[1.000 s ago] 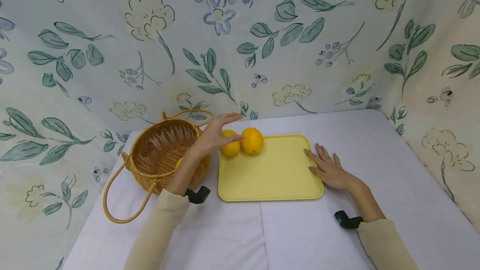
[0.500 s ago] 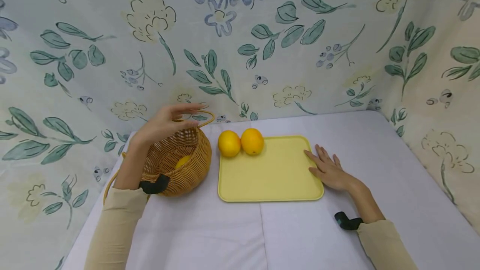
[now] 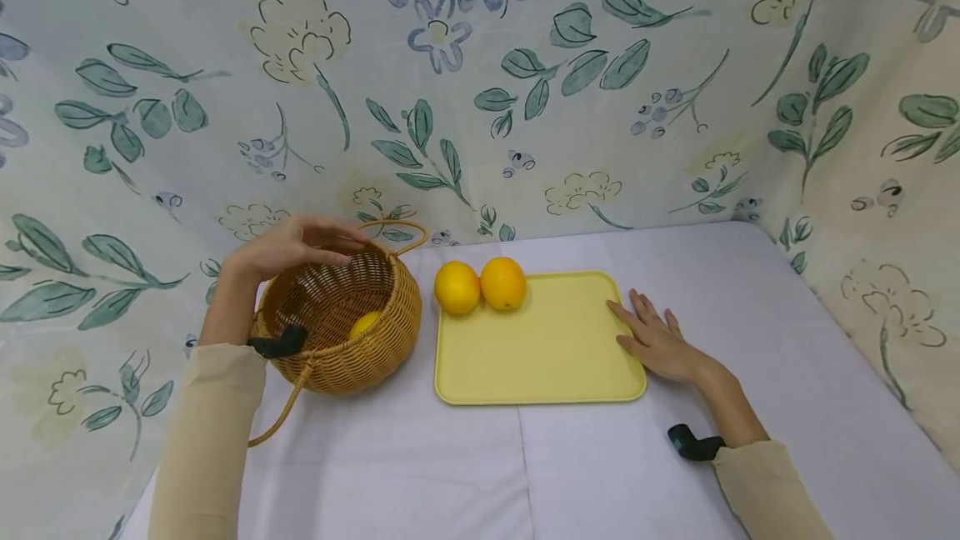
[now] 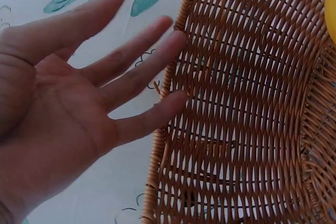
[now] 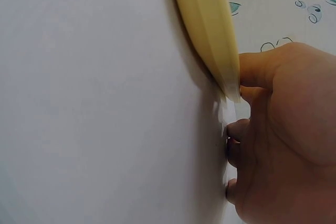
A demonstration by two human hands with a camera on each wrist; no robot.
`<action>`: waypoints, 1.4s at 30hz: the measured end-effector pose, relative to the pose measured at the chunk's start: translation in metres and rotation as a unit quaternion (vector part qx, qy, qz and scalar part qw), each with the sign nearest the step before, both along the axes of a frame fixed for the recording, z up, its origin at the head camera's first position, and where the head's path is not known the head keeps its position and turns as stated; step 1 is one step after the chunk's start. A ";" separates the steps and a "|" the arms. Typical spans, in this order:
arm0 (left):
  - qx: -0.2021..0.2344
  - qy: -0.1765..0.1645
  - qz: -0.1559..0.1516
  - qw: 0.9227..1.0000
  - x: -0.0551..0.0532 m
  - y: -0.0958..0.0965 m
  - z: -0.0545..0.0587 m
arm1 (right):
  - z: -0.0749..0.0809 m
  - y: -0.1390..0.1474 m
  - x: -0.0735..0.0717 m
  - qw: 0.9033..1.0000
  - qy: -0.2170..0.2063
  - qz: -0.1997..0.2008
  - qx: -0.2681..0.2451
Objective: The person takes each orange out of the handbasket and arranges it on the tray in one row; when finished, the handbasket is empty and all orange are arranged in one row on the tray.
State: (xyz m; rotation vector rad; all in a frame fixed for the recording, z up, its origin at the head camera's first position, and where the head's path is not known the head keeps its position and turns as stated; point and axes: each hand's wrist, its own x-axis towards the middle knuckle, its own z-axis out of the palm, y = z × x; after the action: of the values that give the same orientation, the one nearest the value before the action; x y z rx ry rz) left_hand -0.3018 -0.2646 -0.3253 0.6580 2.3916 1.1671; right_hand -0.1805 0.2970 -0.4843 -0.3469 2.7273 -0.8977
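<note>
My left hand [image 3: 288, 248] hovers over the far left rim of a brown wicker basket [image 3: 390, 340], its fingers spread and holding nothing. In the left wrist view the palm and fingers [image 4: 142, 77] show beside the basket's woven wall [image 4: 236, 93]. Inside the basket lies a yellow fruit [image 3: 365, 323], partly hidden by the rim. Two oranges [image 3: 457, 287] [image 3: 504, 283] sit side by side at the far left corner of a yellow tray [image 3: 540, 357]. My right hand [image 3: 660, 340] rests at the tray's right edge, fingers spread; the right wrist view shows it touching the tray's rim [image 5: 210, 35].
One basket handle [image 3: 281, 419] droops onto the white tablecloth [image 3: 420, 473] at the near left; the other handle [image 3: 412, 227] stands at the far side. A flower-patterned cloth [image 3: 585, 132] hangs behind and on both sides.
My left hand has moved left, from above the oranges to the basket's left rim, with nothing in it. My right hand, the tray and the oranges have stayed in place.
</note>
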 end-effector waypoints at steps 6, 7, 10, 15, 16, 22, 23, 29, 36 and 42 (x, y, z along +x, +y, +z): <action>-0.035 -0.027 -0.034 0.998 -0.010 -0.007 -0.008 | -0.002 0.001 0.000 1.000 0.000 0.002 -0.002; -0.038 -0.034 -0.040 0.998 -0.011 -0.008 -0.009 | -0.002 0.001 0.000 1.000 0.001 0.003 -0.003; -0.042 -0.056 -0.057 0.996 -0.015 -0.007 -0.014 | -0.003 0.001 -0.001 1.000 0.002 0.003 -0.002; -0.034 -0.090 -0.089 0.991 -0.022 -0.006 -0.021 | -0.002 -0.001 -0.001 1.000 0.005 0.003 -0.001; -0.038 -0.097 -0.094 0.990 -0.023 -0.006 -0.023 | -0.002 -0.001 -0.001 1.000 0.006 0.003 -0.003; -0.059 -0.170 -0.124 0.976 -0.030 -0.007 -0.040 | -0.001 -0.002 0.000 1.000 0.000 0.000 -0.006; -0.056 -0.182 -0.127 0.974 -0.031 -0.008 -0.042 | -0.001 -0.002 0.000 1.000 0.000 0.001 -0.008; -0.036 -0.225 -0.138 0.964 -0.034 -0.007 -0.048 | -0.006 0.002 -0.001 1.000 0.001 -0.001 -0.005; -0.053 -0.296 -0.156 0.941 -0.037 -0.003 -0.060 | -0.008 0.005 0.000 1.000 0.015 0.000 -0.018; -0.062 -0.322 -0.156 0.932 -0.038 -0.006 -0.068 | -0.001 0.002 0.000 1.000 0.001 0.002 -0.006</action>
State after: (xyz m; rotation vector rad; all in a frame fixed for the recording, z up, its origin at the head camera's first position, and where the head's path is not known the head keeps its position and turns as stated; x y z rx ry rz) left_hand -0.3401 -0.2703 -0.3934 0.4882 1.7150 0.9051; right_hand -0.1806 0.2988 -0.4849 -0.3539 2.7228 -0.9134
